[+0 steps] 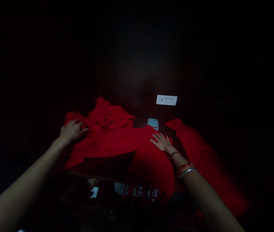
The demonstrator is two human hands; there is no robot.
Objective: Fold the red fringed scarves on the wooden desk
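A red fringed scarf lies spread across a dark table, one tasselled end hanging over the front edge. On its left part rests my left hand, fingers apart and slightly bent. My right hand lies flat on the scarf's right part with its fingers spread. Behind the middle of the scarf, a crumpled heap of red cloth is bunched up. To the right of my right forearm another length of red cloth stretches toward the front; its near end is dim.
A small pale card-like item lies at the back of the table. On the dark wall behind is a white socket plate. Below the tabletop, white papers show on a shelf. Most of the surroundings are too dark to make out.
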